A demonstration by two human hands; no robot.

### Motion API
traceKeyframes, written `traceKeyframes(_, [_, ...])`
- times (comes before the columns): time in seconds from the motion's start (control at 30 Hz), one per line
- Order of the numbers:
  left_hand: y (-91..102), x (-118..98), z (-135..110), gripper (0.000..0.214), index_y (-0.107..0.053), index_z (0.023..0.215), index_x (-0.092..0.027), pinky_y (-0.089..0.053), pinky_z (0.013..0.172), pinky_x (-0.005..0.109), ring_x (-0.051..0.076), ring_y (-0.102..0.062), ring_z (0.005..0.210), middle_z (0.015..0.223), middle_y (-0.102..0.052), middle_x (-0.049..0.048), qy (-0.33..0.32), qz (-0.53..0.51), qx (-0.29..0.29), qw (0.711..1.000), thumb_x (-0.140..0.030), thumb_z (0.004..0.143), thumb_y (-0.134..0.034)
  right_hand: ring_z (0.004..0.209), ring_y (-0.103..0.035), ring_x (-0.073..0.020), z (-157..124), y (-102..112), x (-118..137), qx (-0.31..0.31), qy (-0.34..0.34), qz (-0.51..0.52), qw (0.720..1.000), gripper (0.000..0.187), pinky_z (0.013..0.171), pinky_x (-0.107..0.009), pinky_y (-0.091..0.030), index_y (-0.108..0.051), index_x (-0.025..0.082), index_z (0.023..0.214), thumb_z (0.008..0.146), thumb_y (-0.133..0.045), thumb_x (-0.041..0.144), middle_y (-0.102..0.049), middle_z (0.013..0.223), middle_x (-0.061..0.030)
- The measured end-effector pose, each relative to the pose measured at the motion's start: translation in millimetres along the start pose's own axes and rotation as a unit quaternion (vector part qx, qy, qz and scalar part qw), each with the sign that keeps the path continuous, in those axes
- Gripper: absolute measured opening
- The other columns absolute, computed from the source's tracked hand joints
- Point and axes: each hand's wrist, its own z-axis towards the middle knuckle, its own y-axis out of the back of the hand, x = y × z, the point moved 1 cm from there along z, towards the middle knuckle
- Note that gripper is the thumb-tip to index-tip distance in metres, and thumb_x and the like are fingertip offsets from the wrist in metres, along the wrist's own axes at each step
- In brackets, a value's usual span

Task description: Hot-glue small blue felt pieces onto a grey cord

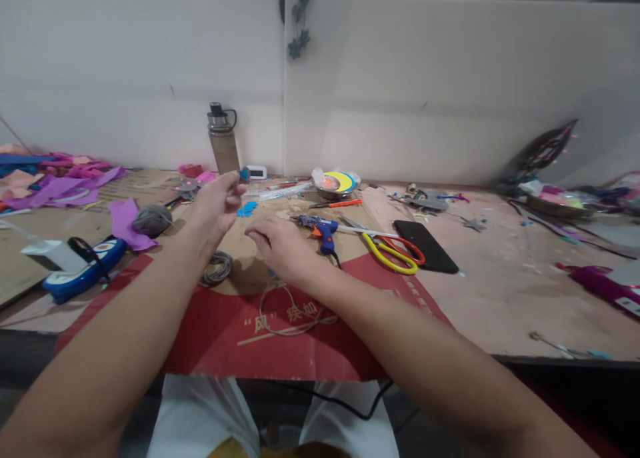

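My left hand (219, 201) is raised above the cardboard sheet (280, 325) and pinches a small blue piece (245, 174) between its fingertips. My right hand (280, 246) rests palm down on the cardboard, fingers curled loosely, with nothing I can make out in it. Blue cut-out bits (247, 209) lie just beyond the two hands. A blue hot glue gun (323, 231) lies right of my right hand, its cable running off the table's front edge. Thin wire loops (290, 311) lie under my right forearm.
Yellow and red scissors (393, 249) and a black phone (425, 246) lie to the right. A grey yarn ball (151, 219), purple felt (60, 188), a bottle (223, 141), a foil bowl (333, 183) and a blue case (83, 271) surround the work spot. White panels wall the back.
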Motion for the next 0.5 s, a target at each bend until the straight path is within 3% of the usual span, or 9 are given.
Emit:
traceKeyframes(0.2, [17.5,-14,23,0.021,-0.049,0.067,-0.014,-0.023,0.034,0.005,-0.002,-0.044,0.041,0.061,-0.058,-0.001,-0.024,-0.093,-0.05,0.994,0.0,0.083,-0.049,0.087,-0.055,-0.0162,-7,7,38,0.091,0.101,-0.074,0.988,0.032,0.08,-0.03,-0.041,-0.069,0.015,0.084,0.097,-0.043,0.03,-0.067,0.09,-0.007])
traceKeyframes(0.27, [19.4,-12,24,0.022,-0.049,0.065,-0.014,-0.024,0.034,0.006,-0.001,-0.045,0.041,0.058,-0.056,-0.002,-0.05,-0.081,-0.044,0.994,0.001,0.08,-0.051,0.088,-0.056,-0.0176,-7,18,39,0.084,0.1,-0.085,0.988,0.037,0.081,-0.032,-0.04,-0.068,0.017,0.08,0.097,-0.042,0.038,-0.067,0.089,-0.0069])
traceKeyframes(0.33, [18.3,-8,22,0.022,-0.049,0.061,-0.014,-0.025,0.033,0.008,0.001,-0.047,0.041,0.053,-0.053,-0.0028,-0.073,-0.046,-0.022,0.996,0.001,0.078,-0.053,0.087,-0.057,-0.0171,-8,35,27,0.041,0.031,-0.086,0.995,0.037,0.079,-0.031,-0.04,-0.067,0.017,0.084,0.098,-0.039,0.037,-0.067,0.088,-0.0066])
traceKeyframes(0.4, [15.7,-2,18,0.021,-0.052,0.06,-0.013,-0.025,0.033,0.01,0.002,-0.047,0.041,0.052,-0.052,-0.0023,-0.085,-0.006,-0.004,0.996,-0.001,0.077,-0.055,0.081,-0.058,-0.0174,-11,53,1,-0.003,-0.099,-0.133,0.986,0.035,0.073,-0.03,-0.041,-0.066,0.016,0.088,0.097,-0.039,0.038,-0.067,0.087,-0.0078])
traceKeyframes(0.43, [14.3,0,16,0.019,-0.055,0.061,-0.013,-0.025,0.033,0.011,0.003,-0.047,0.041,0.052,-0.052,-0.0022,-0.089,0.005,0.005,0.996,-0.002,0.076,-0.056,0.08,-0.06,-0.0184,-13,60,-14,-0.002,-0.159,-0.166,0.973,0.036,0.072,-0.03,-0.041,-0.066,0.015,0.091,0.096,-0.039,0.039,-0.068,0.087,-0.0092])
traceKeyframes(0.5, [11.4,5,11,0.016,-0.058,0.063,-0.013,-0.026,0.034,0.012,0.004,-0.049,0.043,0.052,-0.053,-0.0019,-0.098,0.026,0.034,0.994,-0.005,0.076,-0.059,0.079,-0.063,-0.0223,-19,67,-44,0.07,-0.271,-0.235,0.931,0.041,0.069,-0.032,-0.042,-0.066,0.012,0.092,0.093,-0.043,0.046,-0.068,0.084,-0.0138])
